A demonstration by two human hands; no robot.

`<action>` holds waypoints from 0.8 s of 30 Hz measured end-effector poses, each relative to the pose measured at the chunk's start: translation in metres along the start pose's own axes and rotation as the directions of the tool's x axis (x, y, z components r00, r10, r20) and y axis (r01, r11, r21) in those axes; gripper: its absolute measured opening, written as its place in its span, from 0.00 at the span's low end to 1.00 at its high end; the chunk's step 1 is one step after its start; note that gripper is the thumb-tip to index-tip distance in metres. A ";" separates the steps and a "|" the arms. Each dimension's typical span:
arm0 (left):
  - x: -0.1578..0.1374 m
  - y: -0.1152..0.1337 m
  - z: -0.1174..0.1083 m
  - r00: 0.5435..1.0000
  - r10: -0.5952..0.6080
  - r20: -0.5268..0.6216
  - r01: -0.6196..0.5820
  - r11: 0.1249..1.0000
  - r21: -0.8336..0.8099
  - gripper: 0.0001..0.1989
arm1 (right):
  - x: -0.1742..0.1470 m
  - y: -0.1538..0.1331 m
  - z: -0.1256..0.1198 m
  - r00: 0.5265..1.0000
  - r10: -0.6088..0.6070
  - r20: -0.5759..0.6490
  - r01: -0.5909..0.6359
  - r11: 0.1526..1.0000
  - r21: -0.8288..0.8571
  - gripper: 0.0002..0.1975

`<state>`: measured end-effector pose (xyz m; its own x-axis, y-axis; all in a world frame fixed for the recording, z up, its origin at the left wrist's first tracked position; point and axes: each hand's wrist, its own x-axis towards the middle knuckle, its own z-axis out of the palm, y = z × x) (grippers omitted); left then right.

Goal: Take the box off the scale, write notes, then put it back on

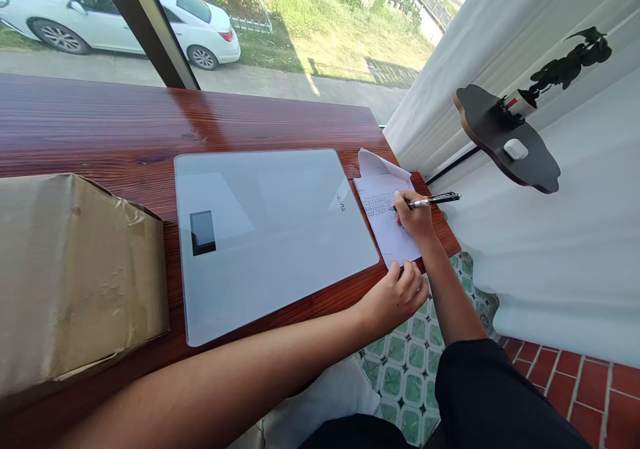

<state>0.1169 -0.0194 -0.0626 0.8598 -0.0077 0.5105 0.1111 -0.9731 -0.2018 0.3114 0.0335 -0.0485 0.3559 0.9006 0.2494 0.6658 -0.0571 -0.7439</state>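
Note:
A white notepad (383, 225) with rows of dark handwriting lies near the right end of the wooden table, its top sheet folded back at the far end. My right hand (414, 217) is closed around a black and silver pen (436, 199), resting on the page with the tip by the written lines. At the near edge of the pad, my left hand (401, 289) has its fingers curled over the paper's lower border, gripping it there. The underside of that hand is hidden.
A large white glass-topped board (280, 222) with a small dark display lies left of the pad. Further left stands a cardboard box (110, 289). A wall shelf (505, 139) holds a small plant and a white case, beside white curtains (550, 262). Outside the window is a white car (120, 15).

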 end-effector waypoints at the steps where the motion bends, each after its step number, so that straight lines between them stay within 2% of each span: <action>1: 0.000 0.000 0.000 1.000 -0.003 -0.008 0.003 1.000 0.000 0.18 | 0.000 0.000 0.000 1.000 -0.002 0.001 0.002 1.000 -0.006 0.20; 9: 0.000 0.000 0.000 0.999 0.018 0.038 -0.017 1.000 -0.011 0.18 | 0.000 -0.003 0.001 1.000 -0.009 0.007 0.010 0.998 -0.055 0.19; 20: 0.000 0.000 0.001 1.000 0.007 0.006 -0.007 1.000 -0.013 0.17 | 0.001 -0.004 0.001 1.000 0.014 -0.004 -0.014 0.999 -0.031 0.18; 24: 0.000 -0.001 0.000 0.999 0.018 0.034 -0.017 1.000 -0.017 0.18 | 0.000 -0.002 0.001 0.999 0.027 -0.046 -0.028 0.999 -0.017 0.19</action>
<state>0.1162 -0.0185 -0.0623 0.8780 -0.0173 0.4784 0.0879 -0.9765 -0.1967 0.3096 0.0340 -0.0472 0.4037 0.8778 0.2577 0.6670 -0.0896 -0.7397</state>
